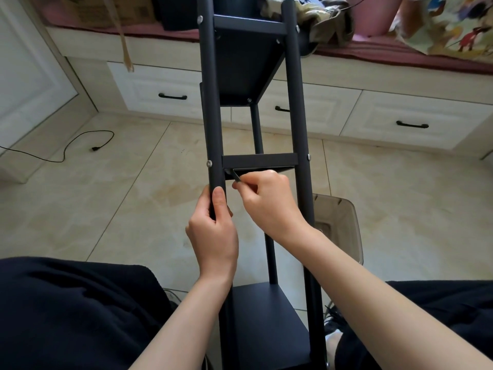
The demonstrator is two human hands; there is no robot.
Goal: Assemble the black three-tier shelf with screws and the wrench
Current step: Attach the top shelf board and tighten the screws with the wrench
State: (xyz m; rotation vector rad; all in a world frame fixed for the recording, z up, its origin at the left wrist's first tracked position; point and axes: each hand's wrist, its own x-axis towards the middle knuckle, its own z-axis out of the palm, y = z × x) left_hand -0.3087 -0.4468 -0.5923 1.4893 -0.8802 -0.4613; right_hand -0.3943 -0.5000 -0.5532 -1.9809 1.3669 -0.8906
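Beige marble-look tiled floor [112, 209] fills mid-frame; white drawer fronts with black handles [170, 86] run across the upper part. Black metal three-tier shelf frame [296, 102] runs up the frame's centre, lower end between the person's dark-clothed legs. Left hand [213, 231] wraps the left post below the middle tier, thumb up. Right hand [269, 201] pinches a small metal L-shaped wrench [236, 174], tip under that tier's left corner. Silver screw head [209, 163] on the post just beside.
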